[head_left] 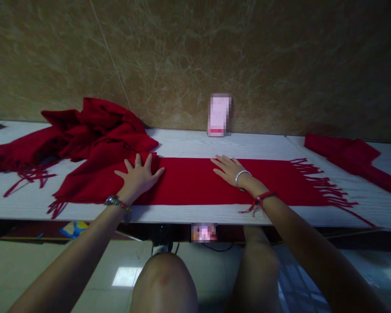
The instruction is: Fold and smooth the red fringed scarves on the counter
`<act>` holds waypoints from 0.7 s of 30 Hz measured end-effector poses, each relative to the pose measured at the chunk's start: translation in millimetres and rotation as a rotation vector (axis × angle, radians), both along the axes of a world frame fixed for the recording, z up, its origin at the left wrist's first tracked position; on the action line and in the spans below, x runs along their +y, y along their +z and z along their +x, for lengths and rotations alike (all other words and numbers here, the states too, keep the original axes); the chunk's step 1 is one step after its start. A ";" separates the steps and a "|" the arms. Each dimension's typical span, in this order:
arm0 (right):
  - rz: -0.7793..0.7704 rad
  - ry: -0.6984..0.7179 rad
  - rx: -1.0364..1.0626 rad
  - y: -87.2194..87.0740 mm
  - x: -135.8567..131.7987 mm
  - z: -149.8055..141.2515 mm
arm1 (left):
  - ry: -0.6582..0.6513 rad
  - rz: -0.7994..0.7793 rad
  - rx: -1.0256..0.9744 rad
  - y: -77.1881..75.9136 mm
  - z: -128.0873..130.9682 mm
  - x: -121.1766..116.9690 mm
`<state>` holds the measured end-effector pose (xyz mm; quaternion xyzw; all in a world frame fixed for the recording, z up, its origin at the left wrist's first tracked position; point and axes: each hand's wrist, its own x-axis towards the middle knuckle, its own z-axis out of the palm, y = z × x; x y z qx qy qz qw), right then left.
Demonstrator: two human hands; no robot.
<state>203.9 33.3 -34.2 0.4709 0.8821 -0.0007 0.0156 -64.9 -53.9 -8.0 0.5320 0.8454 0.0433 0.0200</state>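
Note:
A red fringed scarf (189, 182) lies stretched flat along the white table, its tassels spread at the right end. My left hand (139, 176) rests on the scarf's left part with fingers spread, where the cloth is doubled over and slightly bunched. Further right, my right hand (230, 171) lies flat on the smooth middle of the scarf, fingers stretched out. Neither hand grips the cloth. A crumpled heap of red fringed cloth (104, 126) sits just beyond my left hand and runs to the left.
Against the brown marbled wall (182, 65) stands a blurred pink-and-white object (219, 115). More red cloth (345, 152) lies at the table's right. Below the front edge of the white table (189, 212) are a blue-and-yellow packet (74, 229), dark cables and my knees.

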 end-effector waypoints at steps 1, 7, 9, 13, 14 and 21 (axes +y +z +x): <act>0.002 0.002 0.002 -0.2 2.5 -0.8 | -0.005 0.006 -0.005 -0.1 -0.9 2.3; 0.016 0.008 0.017 -3.1 18.8 -5.3 | -0.040 0.043 -0.008 -3.8 -10.5 21.1; 0.024 -0.002 0.023 -3.1 22.3 -6.7 | -0.049 0.054 0.001 -5.3 -14.2 29.0; 0.011 -0.014 0.036 -1.2 25.5 -8.7 | -0.033 0.046 0.015 -3.8 -12.6 33.5; 0.002 -0.016 0.034 -0.5 25.3 -9.0 | -0.030 0.032 0.017 -2.9 -9.3 30.7; -0.064 0.007 0.017 1.4 14.5 3.3 | -0.049 -0.095 0.046 -4.4 12.3 -11.3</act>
